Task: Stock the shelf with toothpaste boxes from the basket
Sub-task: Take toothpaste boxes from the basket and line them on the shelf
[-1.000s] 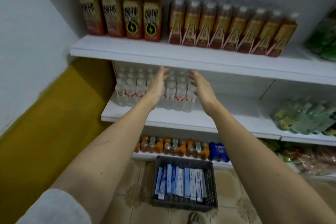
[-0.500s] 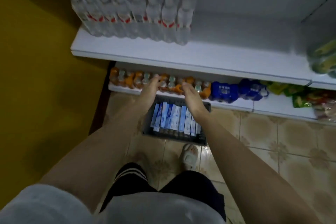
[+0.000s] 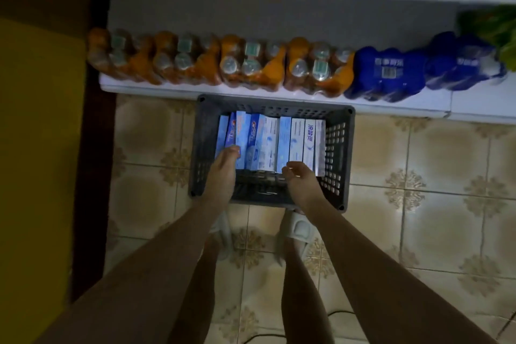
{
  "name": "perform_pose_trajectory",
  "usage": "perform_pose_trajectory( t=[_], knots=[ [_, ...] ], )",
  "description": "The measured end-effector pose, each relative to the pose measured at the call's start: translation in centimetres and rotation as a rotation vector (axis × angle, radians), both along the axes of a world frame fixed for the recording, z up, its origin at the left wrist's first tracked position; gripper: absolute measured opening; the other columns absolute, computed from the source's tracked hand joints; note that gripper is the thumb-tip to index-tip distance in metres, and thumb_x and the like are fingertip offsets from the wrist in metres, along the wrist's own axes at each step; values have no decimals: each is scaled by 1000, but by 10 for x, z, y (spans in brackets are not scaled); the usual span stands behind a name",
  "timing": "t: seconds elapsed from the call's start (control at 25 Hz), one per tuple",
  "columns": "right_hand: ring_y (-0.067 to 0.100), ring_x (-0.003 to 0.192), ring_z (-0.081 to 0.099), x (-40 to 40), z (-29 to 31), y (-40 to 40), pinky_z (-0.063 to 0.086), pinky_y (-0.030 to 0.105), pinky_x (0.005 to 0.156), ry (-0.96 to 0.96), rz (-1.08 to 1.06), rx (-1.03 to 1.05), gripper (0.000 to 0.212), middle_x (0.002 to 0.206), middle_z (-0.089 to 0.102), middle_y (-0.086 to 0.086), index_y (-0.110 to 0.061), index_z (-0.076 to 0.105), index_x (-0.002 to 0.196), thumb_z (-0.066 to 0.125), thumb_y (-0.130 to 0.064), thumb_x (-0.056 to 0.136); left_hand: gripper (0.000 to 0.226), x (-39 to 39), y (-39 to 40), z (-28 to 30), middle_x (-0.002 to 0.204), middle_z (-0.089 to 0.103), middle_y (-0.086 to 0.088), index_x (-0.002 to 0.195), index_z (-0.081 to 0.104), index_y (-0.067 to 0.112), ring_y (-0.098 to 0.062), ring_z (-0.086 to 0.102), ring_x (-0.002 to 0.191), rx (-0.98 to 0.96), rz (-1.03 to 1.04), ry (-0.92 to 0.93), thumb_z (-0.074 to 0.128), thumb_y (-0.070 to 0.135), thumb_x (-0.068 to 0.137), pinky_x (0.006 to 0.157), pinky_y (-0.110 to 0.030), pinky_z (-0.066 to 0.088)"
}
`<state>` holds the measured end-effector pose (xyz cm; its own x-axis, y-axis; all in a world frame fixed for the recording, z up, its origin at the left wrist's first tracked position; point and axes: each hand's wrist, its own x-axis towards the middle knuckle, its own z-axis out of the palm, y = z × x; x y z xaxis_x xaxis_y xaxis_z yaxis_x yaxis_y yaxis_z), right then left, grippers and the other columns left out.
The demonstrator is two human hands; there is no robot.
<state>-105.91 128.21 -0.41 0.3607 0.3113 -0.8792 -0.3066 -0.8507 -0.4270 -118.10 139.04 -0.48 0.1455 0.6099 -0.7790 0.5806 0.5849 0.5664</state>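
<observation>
Your left hand (image 3: 222, 169) and right hand (image 3: 300, 180) reach, fingers loosely open, holding nothing, into the grey basket (image 3: 339, 148) at frame centre, fingertips touching the upright toothpaste boxes (image 3: 269, 142).

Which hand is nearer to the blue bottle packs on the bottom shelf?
The right hand. It reaches into the right side of the basket, below the blue bottle packs. The left hand is at the basket's left side, farther away.
</observation>
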Motion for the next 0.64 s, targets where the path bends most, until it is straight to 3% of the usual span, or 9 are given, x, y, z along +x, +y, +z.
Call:
perform_pose_trajectory(
  t=[0.08, 0.16, 0.28, 0.36, 0.48, 0.64],
  knots=[
    [11, 63, 50, -5, -65, 1, 39, 24, 55, 4, 7, -54, 37, 91, 59, -4, -9, 48, 137, 48, -22, 102, 24, 1, -7, -61, 105, 61, 10, 115, 59, 21, -11, 57, 101, -1, 37, 8, 43, 32, 102, 75, -19, 41],
    [11, 60, 50, -8, -126, 5, 40, 24, 54, -45, 44, -66, 37, 82, 57, -8, -8, 49, 136, 51, -20, 100, 23, 7, -14, -123, 110, 60, 8, 117, 59, 19, -13, 56, 107, 16, -60, 13, 46, 32, 102, 85, -24, 43],
    [19, 84, 62, -3, -202, 14, 46, 25, 68, -234, 82, -39, 37, 110, 66, 3, -9, 54, 134, 53, -16, 97, 40, 21, -14, -208, 138, 52, -7, 139, 48, 12, -19, 53, 121, 40, -207, 3, 52, 17, 100, 92, -28, 43],
    [24, 101, 62, 1, -236, 19, 44, 24, 72, -325, 72, -41, 38, 126, 61, 8, -9, 54, 134, 52, -12, 95, 50, 32, -8, -245, 144, 44, -3, 147, 37, 15, -15, 48, 124, 97, -278, 79, 52, 13, 99, 89, -24, 42],
    [28, 99, 62, 3, -272, 22, 42, 25, 66, -430, 114, -63, 33, 124, 59, 13, -6, 57, 125, 52, -13, 93, 67, 46, -1, -283, 147, 40, -10, 153, 23, 11, -25, 43, 133, 196, -290, 189, 58, 13, 95, 106, -37, 43],
    [25, 94, 59, 3, -287, 22, 40, 27, 65, -505, 98, -73, 31, 125, 53, 10, -7, 57, 124, 52, -15, 95, 64, 58, -12, -297, 148, 34, -18, 150, 27, 5, -32, 37, 136, 315, -365, 459, 59, 16, 95, 108, -44, 41]
  ],
)
